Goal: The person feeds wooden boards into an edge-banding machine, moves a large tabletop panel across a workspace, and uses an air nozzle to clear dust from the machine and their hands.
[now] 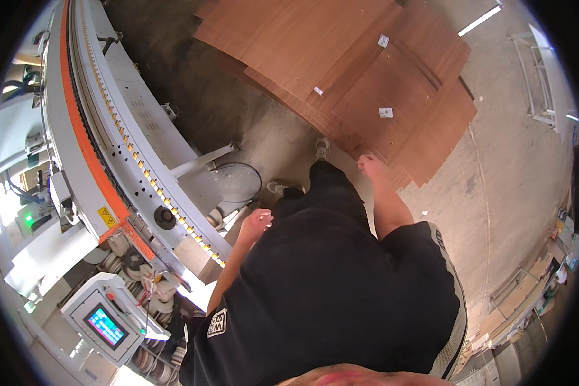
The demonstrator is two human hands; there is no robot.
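Observation:
My left hand hangs at my left side, its fingers loosely curled with nothing seen in them. It is nearest to the roller edge of a long white-and-orange machine, without touching it. On the other side, my right hand is held out in front of me, fingers curled in and nothing visible in the grip. Beyond it lies a stack of brown wood-grain panels, some with small white labels. In this view the right hand's fingertips overlap the panels' near edge; whether they touch cannot be told.
A control box with a lit screen stands at lower left, beside several white rolls. A support leg and a black cable lie near my feet. At far right are a white metal frame and stacked boards.

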